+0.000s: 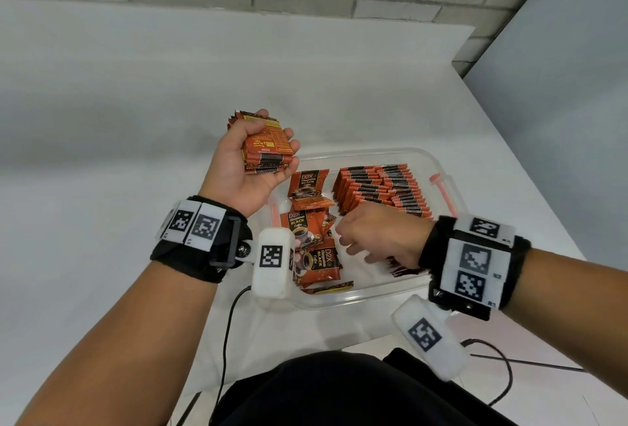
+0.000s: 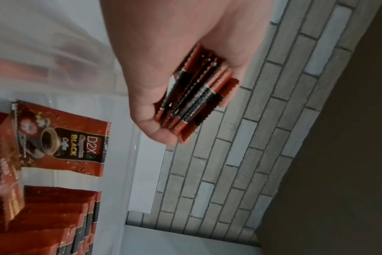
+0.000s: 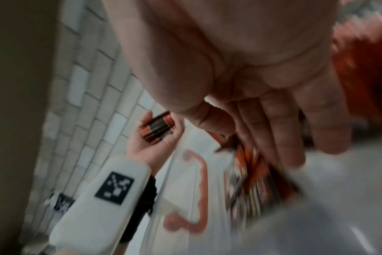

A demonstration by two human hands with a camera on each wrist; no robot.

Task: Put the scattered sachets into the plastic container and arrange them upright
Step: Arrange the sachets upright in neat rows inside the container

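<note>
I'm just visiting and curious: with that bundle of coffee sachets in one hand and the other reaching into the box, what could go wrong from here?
The left hand grips a thick stack of sachets above the table, partly outside the plastic container; a slack grip could fan them out and drop some.

The right hand reaches among the loose sachets right beside the upright rows; a bump might tip those over.

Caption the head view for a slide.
Left hand holds a sachet stack while right hand reaches among loose sachets in the plastic container.
</note>
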